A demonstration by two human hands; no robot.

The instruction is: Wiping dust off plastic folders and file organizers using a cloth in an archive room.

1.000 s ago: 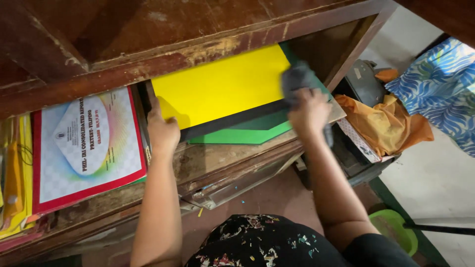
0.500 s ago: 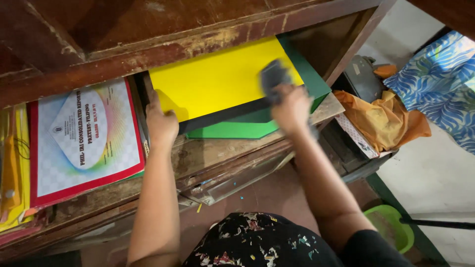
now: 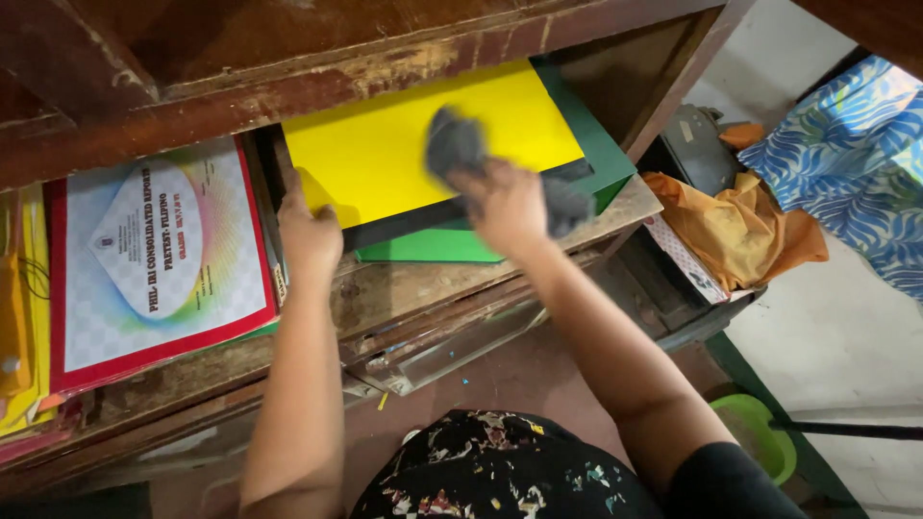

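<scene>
now, wiping: we see the right hand (image 3: 505,207) clenched on a grey cloth (image 3: 457,144), pressed to the yellow folder (image 3: 385,144) on the wooden shelf (image 3: 404,293).
left hand: the left hand (image 3: 310,235) lies on the folder's near left corner, fingers curled over the edge, grasping it lightly as far as we can tell.
doing it well: we judge the stack should be pinned at that corner while the cloth runs in long, flat strokes toward the open side, so dust leaves the shelf and the sheets do not slide.
stack: under the yellow folder sit a black folder (image 3: 404,223) and a green folder (image 3: 433,247), edges showing in front.
printed cover: left of the stack, a white sheet with a rainbow swirl and red border (image 3: 154,259), flat, with print we leave unread.
right side: an orange bag (image 3: 740,235) and blue patterned fabric (image 3: 856,144) lie beyond the shelf.
</scene>
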